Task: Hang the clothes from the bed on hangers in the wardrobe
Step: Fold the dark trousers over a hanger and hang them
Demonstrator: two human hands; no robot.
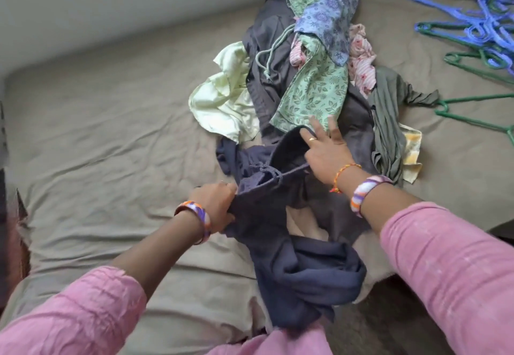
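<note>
Your left hand clutching the navy garment, your right hand hooking its waistband, clothes pile beyond, hangers far right

Navy garment lifted off bed; mixed clothes pile behind.

Navy garment — green leaf-print cloth — blue, green hangers.

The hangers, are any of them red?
No, the hangers lying on the bed are only blue and green.
</note>
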